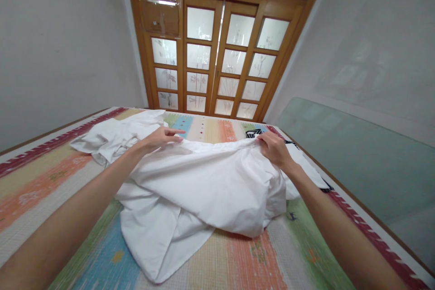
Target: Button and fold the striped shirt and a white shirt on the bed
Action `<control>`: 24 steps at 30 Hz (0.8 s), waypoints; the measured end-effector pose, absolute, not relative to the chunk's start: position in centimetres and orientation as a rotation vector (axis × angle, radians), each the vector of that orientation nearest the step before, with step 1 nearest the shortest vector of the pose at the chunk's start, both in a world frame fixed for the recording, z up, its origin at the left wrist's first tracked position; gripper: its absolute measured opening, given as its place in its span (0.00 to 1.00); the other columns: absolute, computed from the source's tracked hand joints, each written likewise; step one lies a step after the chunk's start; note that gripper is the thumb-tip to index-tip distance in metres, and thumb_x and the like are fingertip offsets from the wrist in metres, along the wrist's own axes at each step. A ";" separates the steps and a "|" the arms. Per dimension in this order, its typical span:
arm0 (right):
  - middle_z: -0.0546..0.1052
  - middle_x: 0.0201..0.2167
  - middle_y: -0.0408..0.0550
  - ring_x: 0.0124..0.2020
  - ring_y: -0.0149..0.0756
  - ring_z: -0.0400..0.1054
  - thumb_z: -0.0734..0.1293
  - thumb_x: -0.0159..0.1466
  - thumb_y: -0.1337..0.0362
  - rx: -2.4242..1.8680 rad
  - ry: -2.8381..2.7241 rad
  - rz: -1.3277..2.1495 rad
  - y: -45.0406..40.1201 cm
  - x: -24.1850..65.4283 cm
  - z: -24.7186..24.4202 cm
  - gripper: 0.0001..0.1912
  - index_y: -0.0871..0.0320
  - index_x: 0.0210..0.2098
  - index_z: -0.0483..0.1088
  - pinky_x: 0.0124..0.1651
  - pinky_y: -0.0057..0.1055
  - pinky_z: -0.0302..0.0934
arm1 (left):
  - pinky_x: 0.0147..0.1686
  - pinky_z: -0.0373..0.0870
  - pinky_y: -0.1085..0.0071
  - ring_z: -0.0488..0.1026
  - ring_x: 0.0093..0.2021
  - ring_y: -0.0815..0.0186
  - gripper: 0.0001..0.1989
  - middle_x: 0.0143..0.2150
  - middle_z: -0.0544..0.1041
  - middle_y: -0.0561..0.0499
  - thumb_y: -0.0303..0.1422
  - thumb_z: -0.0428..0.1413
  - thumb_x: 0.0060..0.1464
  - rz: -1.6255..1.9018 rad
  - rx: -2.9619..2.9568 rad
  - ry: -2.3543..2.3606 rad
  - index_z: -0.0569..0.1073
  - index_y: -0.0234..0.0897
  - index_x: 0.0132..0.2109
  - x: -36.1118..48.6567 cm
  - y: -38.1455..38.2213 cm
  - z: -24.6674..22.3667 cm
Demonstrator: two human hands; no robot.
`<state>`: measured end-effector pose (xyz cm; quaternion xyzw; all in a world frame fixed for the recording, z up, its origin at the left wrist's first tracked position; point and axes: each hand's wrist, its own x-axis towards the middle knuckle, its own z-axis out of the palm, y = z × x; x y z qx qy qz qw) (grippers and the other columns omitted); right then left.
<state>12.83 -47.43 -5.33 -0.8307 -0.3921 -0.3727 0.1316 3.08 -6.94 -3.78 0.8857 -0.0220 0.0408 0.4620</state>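
A white garment (210, 181), which looks like a shirt, hangs in loose folds over the patterned bedcover, its far edge stretched between my hands. My left hand (161, 138) grips the left end of that edge, with the index finger pointing out to the right. At the right end, my right hand (273, 148) pinches the edge between thumb and fingers. The lower part of the garment fans out toward me, with a pointed corner at the front left. The exact kind of garment cannot be made out from its folds.
Another crumpled white garment (115, 138) lies at the back left. White cloth with black trim (307, 167) lies beyond my right forearm, and a black-and-white patterned piece (253, 133) near my right hand. The striped bedcover (244, 258) spreads below. Glass-paned wooden doors (217, 59) stand behind.
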 end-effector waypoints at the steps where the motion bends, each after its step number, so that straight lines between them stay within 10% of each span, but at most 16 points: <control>1: 0.75 0.28 0.52 0.34 0.43 0.68 0.58 0.63 0.70 -2.410 -1.128 -1.075 -47.4 12.7 -5.3 0.10 0.56 0.30 0.69 0.39 0.36 0.61 | 0.20 0.48 0.74 0.54 0.20 0.73 0.32 0.19 0.61 0.59 0.49 0.62 0.41 0.108 2.201 -0.034 0.77 0.35 0.52 3.0 -6.9 -3.4; 24: 0.77 0.26 0.51 0.28 0.37 0.69 0.61 0.63 0.70 -2.865 -1.215 -0.163 -46.9 13.9 -4.0 0.12 0.59 0.25 0.71 0.31 0.28 0.55 | 0.39 0.66 0.69 0.68 0.36 0.63 0.16 0.35 0.74 0.49 0.46 0.58 0.46 0.794 2.324 -0.172 0.68 0.37 0.29 0.3 -7.4 -2.1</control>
